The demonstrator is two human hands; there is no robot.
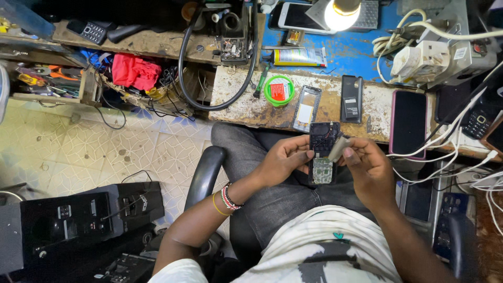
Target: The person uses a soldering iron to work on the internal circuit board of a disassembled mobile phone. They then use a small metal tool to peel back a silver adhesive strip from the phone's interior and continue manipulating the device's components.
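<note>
My left hand (284, 157) grips an opened small mobile phone (323, 152) by its left edge, over my lap; its circuit board shows. My right hand (368, 166) is at the phone's right side and pinches a small grey flat piece (338, 148) against the phone's upper part. Just beyond the phone, on the worn bench edge, lie a grey phone frame (306, 108) and a black battery (351, 98).
A green round tin (279, 91), a screwdriver (261, 79), a tube (298, 56), a lit lamp (341, 12), a pink-edged phone (408, 123), a power strip with white cables (440, 57), a black hose (183, 78), a chair armrest (205, 170), black equipment (78, 220) on the tiled floor.
</note>
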